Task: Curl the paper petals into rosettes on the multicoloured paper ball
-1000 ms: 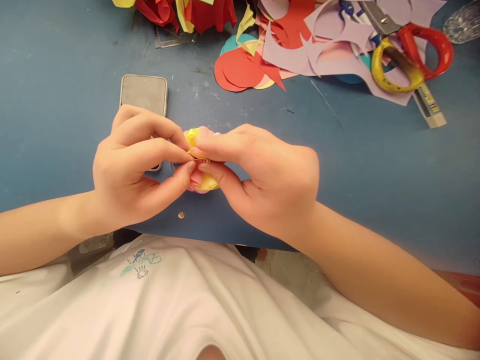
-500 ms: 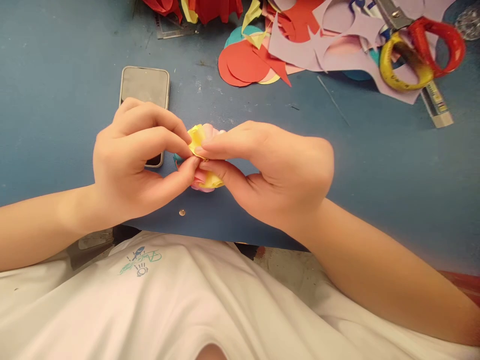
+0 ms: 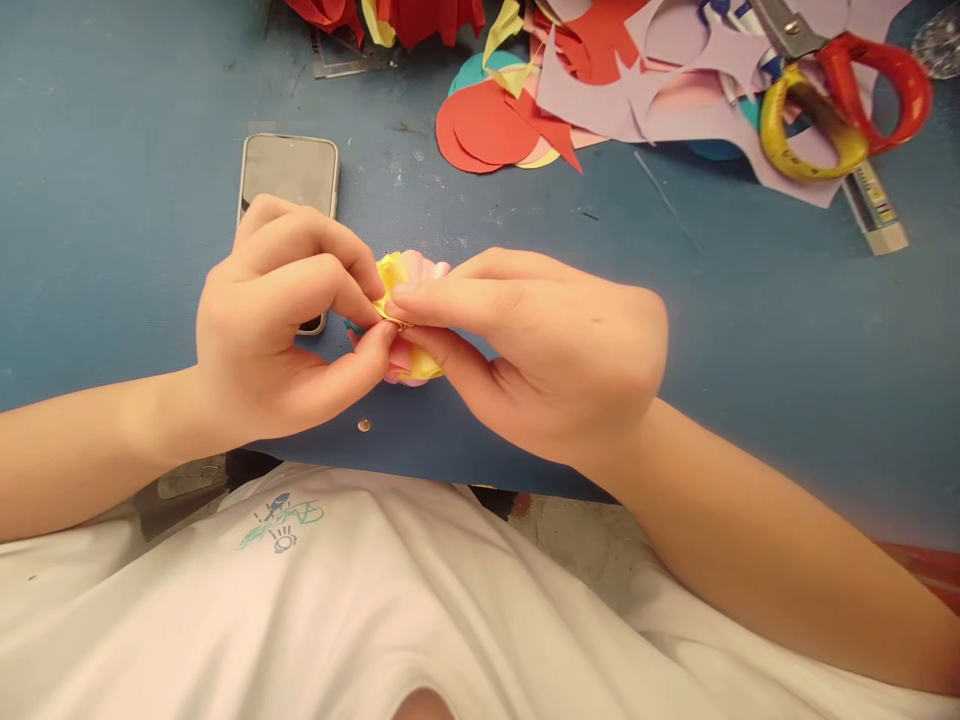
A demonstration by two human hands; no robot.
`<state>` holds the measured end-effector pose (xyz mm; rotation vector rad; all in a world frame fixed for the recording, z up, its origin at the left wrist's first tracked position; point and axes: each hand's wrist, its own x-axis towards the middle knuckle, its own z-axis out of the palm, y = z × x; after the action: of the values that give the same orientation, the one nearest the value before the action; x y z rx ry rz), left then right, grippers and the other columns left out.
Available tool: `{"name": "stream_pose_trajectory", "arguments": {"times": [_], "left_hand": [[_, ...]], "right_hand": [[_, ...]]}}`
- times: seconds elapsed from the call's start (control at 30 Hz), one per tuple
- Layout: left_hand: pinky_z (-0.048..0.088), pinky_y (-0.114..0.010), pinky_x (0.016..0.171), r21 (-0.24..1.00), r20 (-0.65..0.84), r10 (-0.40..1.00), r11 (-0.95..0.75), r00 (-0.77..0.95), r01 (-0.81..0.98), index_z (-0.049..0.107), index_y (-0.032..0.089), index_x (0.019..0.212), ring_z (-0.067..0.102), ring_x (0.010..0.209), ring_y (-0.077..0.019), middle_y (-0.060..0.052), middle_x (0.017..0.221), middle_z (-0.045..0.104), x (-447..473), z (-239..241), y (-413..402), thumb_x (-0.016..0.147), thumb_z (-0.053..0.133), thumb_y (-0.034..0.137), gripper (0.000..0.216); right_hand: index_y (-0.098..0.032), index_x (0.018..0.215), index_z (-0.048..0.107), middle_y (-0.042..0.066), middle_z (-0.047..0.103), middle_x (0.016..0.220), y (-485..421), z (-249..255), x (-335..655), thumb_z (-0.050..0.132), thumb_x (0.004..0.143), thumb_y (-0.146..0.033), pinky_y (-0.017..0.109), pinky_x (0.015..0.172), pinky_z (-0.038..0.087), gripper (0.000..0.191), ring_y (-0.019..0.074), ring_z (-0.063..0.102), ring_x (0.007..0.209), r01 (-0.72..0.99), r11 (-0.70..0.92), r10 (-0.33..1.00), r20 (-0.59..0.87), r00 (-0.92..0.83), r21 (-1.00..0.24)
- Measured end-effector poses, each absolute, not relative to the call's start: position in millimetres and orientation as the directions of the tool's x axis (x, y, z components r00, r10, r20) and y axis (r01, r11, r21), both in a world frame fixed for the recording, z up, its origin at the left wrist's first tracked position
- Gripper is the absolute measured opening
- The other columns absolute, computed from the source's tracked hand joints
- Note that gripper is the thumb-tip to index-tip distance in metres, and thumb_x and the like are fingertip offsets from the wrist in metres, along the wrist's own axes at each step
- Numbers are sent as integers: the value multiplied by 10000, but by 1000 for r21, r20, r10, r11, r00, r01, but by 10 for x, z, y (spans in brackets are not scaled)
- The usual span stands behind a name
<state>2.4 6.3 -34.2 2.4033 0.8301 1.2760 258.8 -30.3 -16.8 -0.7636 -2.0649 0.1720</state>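
Between my hands is a small ruffled paper flower (image 3: 424,365) in yellow, pink and a little blue, partly covered by my fingers. My left hand (image 3: 281,325) pinches its near-left side with thumb and fingertips. From the other side, my right hand (image 3: 555,345) pinches it between thumb and index finger, the tips of both hands almost meeting. A thin golden bit, perhaps wire or thread, shows at the fingertips; its kind is too small to make out. The hands hold the flower just over the blue table (image 3: 750,330).
Behind my left hand lies a phone (image 3: 292,170). Red paper circles (image 3: 491,125) and lilac paper scraps (image 3: 592,100) are heaped at the back, with scissors (image 3: 814,130) on top and a clear ruler (image 3: 874,210) under them. A small round metal stud (image 3: 364,425) is near the table's front edge.
My left hand has shifted slightly to the right, and my right fingertips have moved a little left and down on the flower. Both hands keep their pinch.
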Motion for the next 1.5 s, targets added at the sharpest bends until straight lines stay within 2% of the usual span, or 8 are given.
{"name": "stream_pose_trajectory", "arguments": {"times": [0.13,0.23,0.3,0.47,0.87,1.13,1.3,1.5], "left_hand": [[509,-559,862,456,756,532,-846,382,276,701,319,991,707,829,-250,11,1003,856,36,-340,63,1104,999,574,408],[524,-560,914,504,696,589,-808,411,306,684,315,1007,702,866,-239,18,1031,858,38,-365,92,1108,975,407,321],[498,-552,854,426,775,484,-875,406,230,694,318,1009,681,833,-223,27,1003,842,38,-370,100,1043,1030,446,361],[528,-588,934,515,668,614,-789,420,335,666,332,992,760,891,-238,40,1020,844,64,-269,22,1101,870,265,241],[595,-592,1265,627,572,701,-709,427,323,815,368,1202,782,1210,-283,-16,1260,834,20,-287,5,1166,964,514,211],[645,-650,1153,717,524,748,-645,407,263,869,385,1214,722,1249,-338,-81,1296,751,25,-403,35,1098,1018,630,309],[600,-560,960,738,593,725,-663,350,123,819,313,1108,639,1070,-272,-53,1101,674,38,-458,106,993,1084,798,565],[624,-661,1020,762,461,787,-588,410,270,899,379,993,703,1186,-346,-107,1262,702,22,-281,16,1155,940,691,354]], "right_hand": [[-304,1279,917,-78,974,1058,-326,-200,2583,805,1229,-72,227,944,798,262,119,932,944,447,720,679,671,-298,-530],[-339,1299,909,-72,990,1098,-337,-234,2609,781,1257,-129,287,865,801,250,161,955,968,464,688,712,644,-280,-558],[-366,1359,883,-67,999,1157,-339,-259,2609,741,1286,-176,332,905,813,248,187,973,1030,503,694,700,646,-304,-515],[-300,1397,832,-76,989,1149,-332,-306,2520,801,1230,-82,236,1049,787,276,119,938,994,486,778,564,784,-259,-399],[-240,1341,863,-67,988,1087,-437,-84,2550,701,1290,-27,281,1260,791,273,127,976,1055,557,769,592,677,-437,-314],[-217,1060,805,-57,974,1015,-396,-73,2572,789,1221,21,232,1109,797,288,113,925,921,517,805,541,720,-435,-292],[-196,1195,866,-48,975,1058,-354,-147,2603,835,1210,-21,209,1080,768,179,107,910,931,522,812,517,738,-433,-262],[-259,1235,892,-67,954,1021,-343,-265,2555,816,1222,-95,242,948,766,181,124,898,879,551,765,560,767,-314,-333]]}}
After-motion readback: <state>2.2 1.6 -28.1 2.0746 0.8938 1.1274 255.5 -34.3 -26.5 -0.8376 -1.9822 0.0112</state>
